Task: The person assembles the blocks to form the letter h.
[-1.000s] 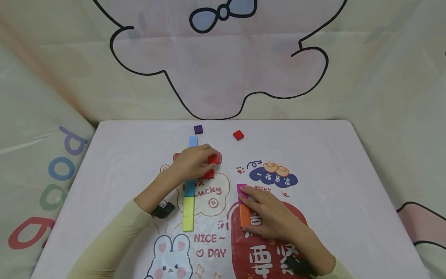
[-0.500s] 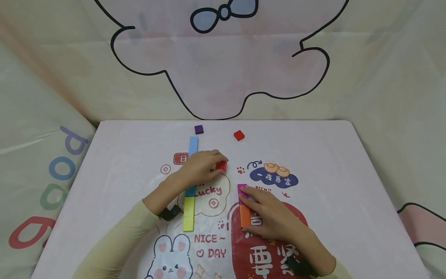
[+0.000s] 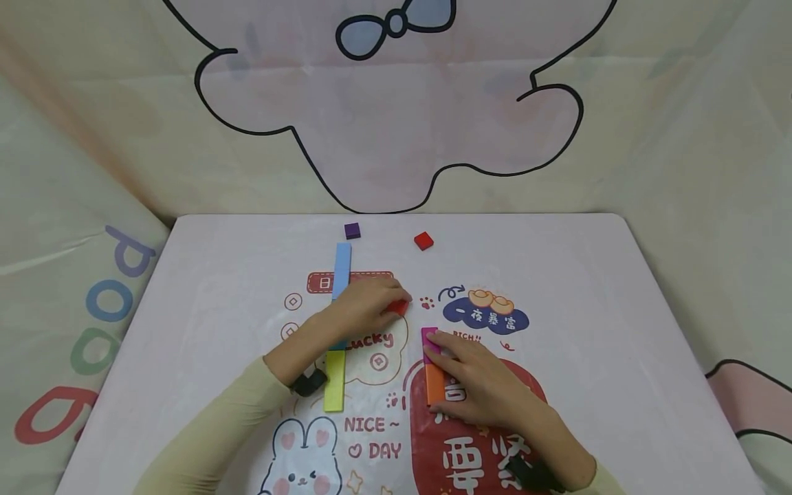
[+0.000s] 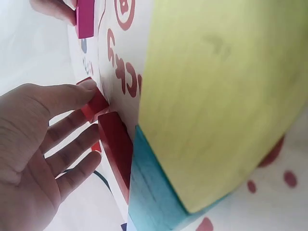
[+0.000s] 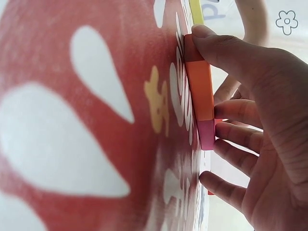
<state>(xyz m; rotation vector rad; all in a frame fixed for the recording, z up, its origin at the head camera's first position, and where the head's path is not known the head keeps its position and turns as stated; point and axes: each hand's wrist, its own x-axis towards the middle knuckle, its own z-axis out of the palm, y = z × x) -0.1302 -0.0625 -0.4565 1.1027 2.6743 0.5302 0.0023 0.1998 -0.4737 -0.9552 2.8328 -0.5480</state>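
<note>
Between the thumb and fingertips of my left hand is a red block, pinched at its ends. Beside it in the left wrist view lies a darker red block, touching or nearly touching the teal block; the hand hides it from the head view. Beneath the left hand runs a column with a light blue block at the far end and a yellow block at the near end. My right hand holds an orange block and a magenta block, joined end to end, thumb on the orange end.
A purple cube and a small red block sit near the far edge of the white table. Printed pictures and lettering cover the middle of the tabletop. A cloth backdrop rises behind.
My left hand has slid rightward and slightly nearer with the red block, away from the blue column and toward the magenta block. The right hand stays where it was.
</note>
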